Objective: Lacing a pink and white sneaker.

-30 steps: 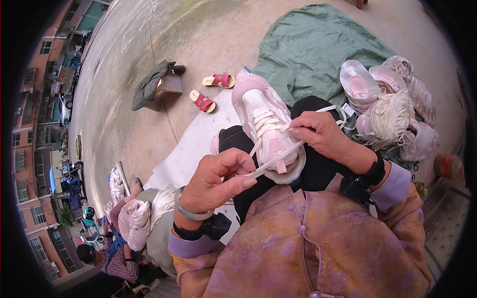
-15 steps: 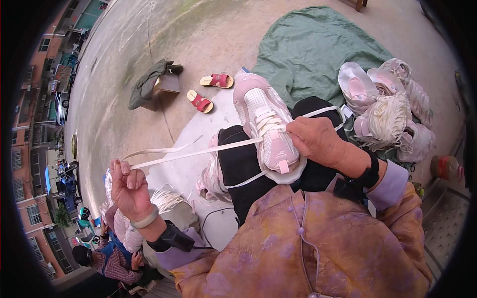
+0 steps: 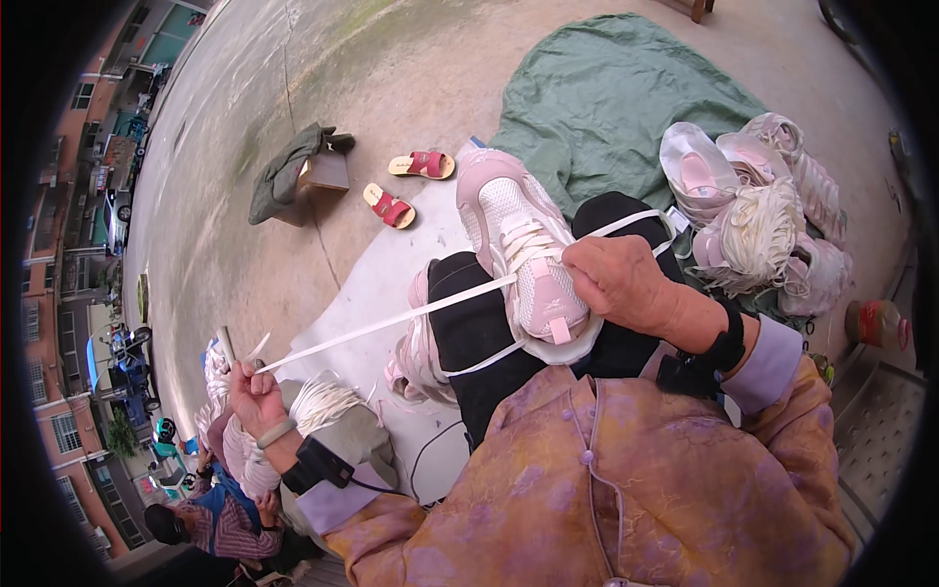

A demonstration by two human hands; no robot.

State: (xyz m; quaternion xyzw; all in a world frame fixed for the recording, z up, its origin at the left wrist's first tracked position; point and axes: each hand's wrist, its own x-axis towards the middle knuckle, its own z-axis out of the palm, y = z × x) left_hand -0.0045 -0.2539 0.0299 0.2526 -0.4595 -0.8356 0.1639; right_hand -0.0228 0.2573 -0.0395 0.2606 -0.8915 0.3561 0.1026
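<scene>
A pink and white sneaker [image 3: 501, 201] rests across my black-clad knees, its heel toward me. From its lacing a white shoelace [image 3: 391, 319] runs taut to the left. My left hand [image 3: 258, 403] pinches that lace far out to the side, fingers closed. At the sneaker's right edge, beside the lacing, my right hand [image 3: 618, 279] is closed and grips the shoe; its fingertips are partly hidden. Another length of lace loops out beyond the right hand, and one strand crosses below the heel. A second pink and white sneaker [image 3: 416, 362] lies by my left leg.
Several pink and white shoes [image 3: 699, 171] and a bundle of white laces [image 3: 758, 235] lie at right near a green cloth [image 3: 616, 98]. Further laces [image 3: 328, 403] are at left. Red slippers [image 3: 391, 207], a box [image 3: 326, 170], a jar [image 3: 877, 324] and a seated person [image 3: 230, 523] surround me.
My left hand has moved down and slightly outward, drawing the lace straight; its loose end now hangs near the hand. My right hand keeps its place at the sneaker.
</scene>
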